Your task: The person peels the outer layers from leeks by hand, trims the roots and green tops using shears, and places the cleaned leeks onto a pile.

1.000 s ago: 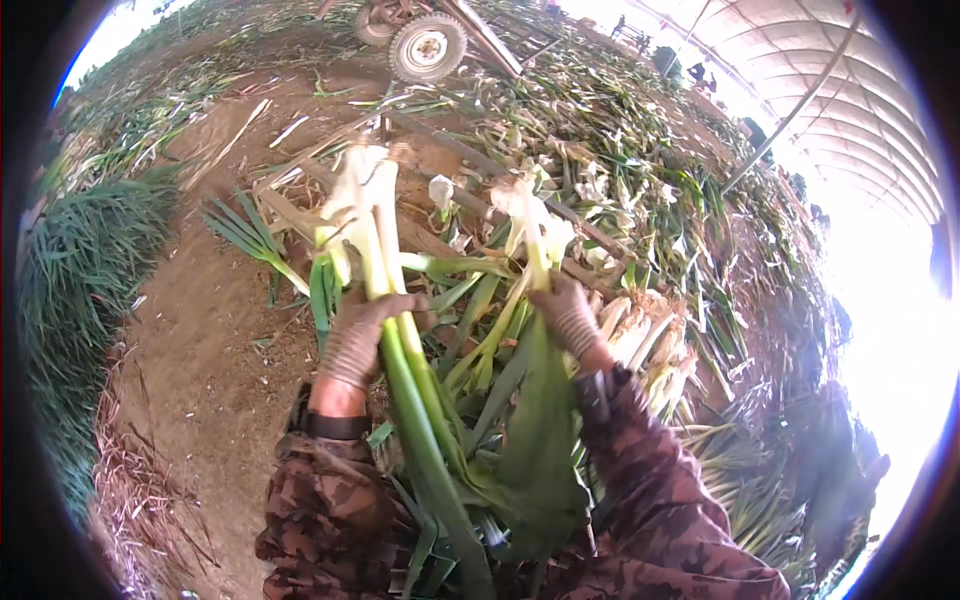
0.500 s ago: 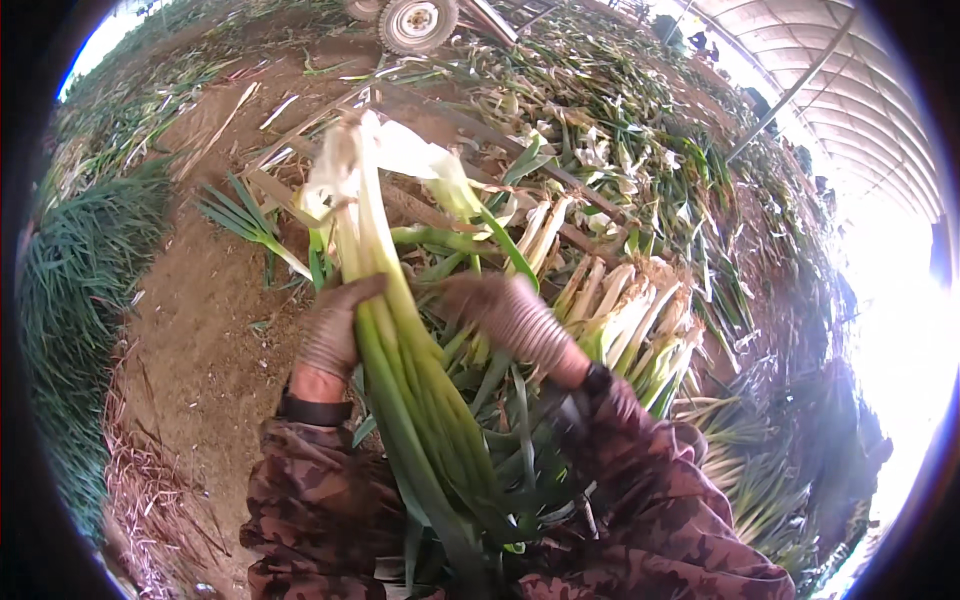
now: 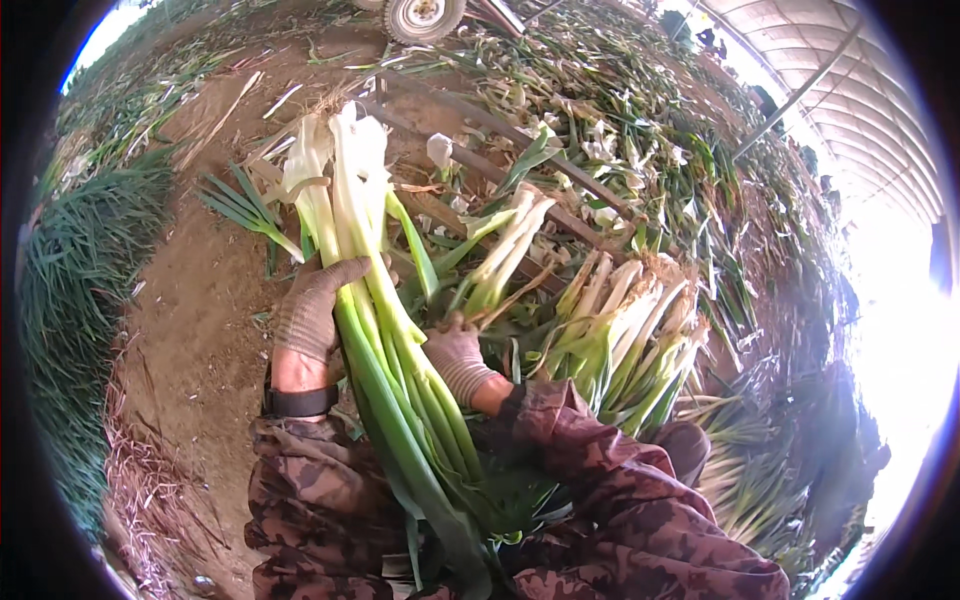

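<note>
My gloved left hand [image 3: 316,305] is wrapped round a bunch of long green onions [image 3: 390,330]. Their white root ends point up and away, and the green leaves run down between my forearms. Against the right side of this bunch is my gloved right hand [image 3: 458,352], its fingers curled in; what they pinch is hidden. Just beyond its fingertips lies a smaller bunch of green onions [image 3: 505,250], roots facing away. A larger row of green onions [image 3: 630,320] rests to the right, its pale stalks and rooty ends showing.
Dark bars [image 3: 560,170] cross the ground ahead, with peeled leaves [image 3: 610,140] strewn beyond. A green heap of leaves [image 3: 90,270] lines the left side. A loose green onion [image 3: 262,222] lies on the soil. A wheel [image 3: 425,15] stands at the far edge.
My right hand has moved left and down, closer to the held bunch. A broad white layer at the bunch's top no longer spreads out to the right. My left hand keeps its grip.
</note>
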`<state>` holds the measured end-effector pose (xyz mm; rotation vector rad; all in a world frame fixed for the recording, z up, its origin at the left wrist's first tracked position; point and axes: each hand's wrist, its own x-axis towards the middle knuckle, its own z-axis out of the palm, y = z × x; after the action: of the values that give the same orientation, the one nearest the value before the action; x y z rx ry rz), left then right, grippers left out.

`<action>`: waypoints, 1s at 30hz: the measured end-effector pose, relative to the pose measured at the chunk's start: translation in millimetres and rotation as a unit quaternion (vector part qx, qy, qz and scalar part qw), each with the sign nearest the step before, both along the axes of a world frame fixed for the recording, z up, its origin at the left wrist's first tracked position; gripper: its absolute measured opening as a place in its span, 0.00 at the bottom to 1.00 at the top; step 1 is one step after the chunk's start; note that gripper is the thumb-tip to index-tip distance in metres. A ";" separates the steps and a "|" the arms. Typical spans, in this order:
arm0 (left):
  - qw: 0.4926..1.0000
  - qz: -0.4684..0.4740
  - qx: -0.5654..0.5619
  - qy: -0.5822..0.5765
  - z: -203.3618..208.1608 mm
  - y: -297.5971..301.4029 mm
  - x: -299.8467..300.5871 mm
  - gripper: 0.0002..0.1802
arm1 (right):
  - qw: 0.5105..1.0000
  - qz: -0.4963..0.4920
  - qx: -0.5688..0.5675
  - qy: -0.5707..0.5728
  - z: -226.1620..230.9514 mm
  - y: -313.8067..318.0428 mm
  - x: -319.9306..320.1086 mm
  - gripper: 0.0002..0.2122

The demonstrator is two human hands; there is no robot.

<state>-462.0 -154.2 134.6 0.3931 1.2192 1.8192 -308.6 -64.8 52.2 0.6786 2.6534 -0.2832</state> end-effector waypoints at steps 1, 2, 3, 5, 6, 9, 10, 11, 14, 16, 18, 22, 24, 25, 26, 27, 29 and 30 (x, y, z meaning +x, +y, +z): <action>1.000 0.000 -0.006 -0.009 1.1 0.5 2.9 0.23 | 1.000 0.014 -0.003 0.003 -4.6 5.2 2.6 0.14; 1.000 0.000 -0.007 -0.010 -0.1 1.5 3.4 0.23 | 1.000 0.029 -0.006 0.007 -13.4 11.9 4.6 0.14; 1.000 0.001 -0.003 -0.014 3.0 3.7 5.6 0.23 | 0.991 -0.082 -0.009 0.102 -20.4 28.6 10.4 0.12; 1.000 -0.005 -0.003 -0.002 2.0 9.5 8.1 0.23 | 0.911 -0.251 -0.011 0.328 -39.3 74.8 32.3 0.14; 1.000 0.001 -0.008 0.004 3.0 3.9 3.3 0.23 | 0.911 -0.310 -0.060 0.265 -37.9 86.7 30.7 0.15; 1.000 -0.001 -0.016 -0.004 -2.8 6.0 -0.4 0.22 | 0.842 -0.448 -0.050 0.296 -63.8 116.7 46.2 0.20; 1.000 0.002 -0.018 0.001 -2.7 4.0 -1.4 0.22 | 0.824 -0.487 -0.053 0.286 -65.7 119.0 45.1 0.22; 1.000 0.005 -0.019 0.005 -2.1 2.1 -2.4 0.21 | 0.816 -0.508 -0.044 0.272 -67.4 121.9 42.7 0.24; 1.000 -0.005 -0.012 0.023 -5.0 1.7 -1.1 0.23 | 0.796 -0.537 -0.032 0.279 -80.6 127.8 45.5 0.25; 1.000 -0.016 -0.002 0.019 -6.3 10.0 2.5 0.22 | 0.814 -0.474 -0.166 0.293 -93.4 148.3 53.9 0.23; 1.000 -0.019 -0.002 0.021 -8.2 9.8 2.7 0.22 | 0.805 -0.479 -0.191 0.291 -93.2 150.4 53.0 0.22; 0.999 0.012 -0.043 0.021 -16.8 5.7 -0.5 0.18 | 0.840 -0.471 -0.175 0.205 -27.0 161.9 40.3 0.15; 0.998 0.021 -0.049 0.032 -13.1 1.1 1.2 0.19 | 0.742 -0.458 -0.225 0.435 23.0 183.1 45.8 0.14; 0.996 0.018 -0.086 0.031 -11.3 3.1 0.4 0.21 | 0.689 -0.444 -0.257 0.512 53.8 193.6 52.5 0.13; 0.996 0.015 -0.081 0.032 -11.2 4.8 1.8 0.21 | 0.684 -0.420 -0.254 0.540 75.7 205.5 58.4 0.13; 0.998 0.022 -0.061 0.014 -15.3 10.2 3.6 0.21 | 0.762 -0.389 -0.173 0.488 80.7 216.8 61.5 0.15; 0.999 0.018 -0.049 0.007 -20.7 18.6 5.1 0.22 | 0.847 -0.362 -0.073 0.383 83.9 226.4 77.3 0.16; 0.998 0.024 -0.053 0.010 -22.0 17.9 2.7 0.22 | 0.864 -0.367 -0.069 0.338 84.3 211.8 79.0 0.17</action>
<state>-459.3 -136.3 112.6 0.3247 1.3421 1.7855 -229.6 146.9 136.5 1.8032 2.7861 -1.0805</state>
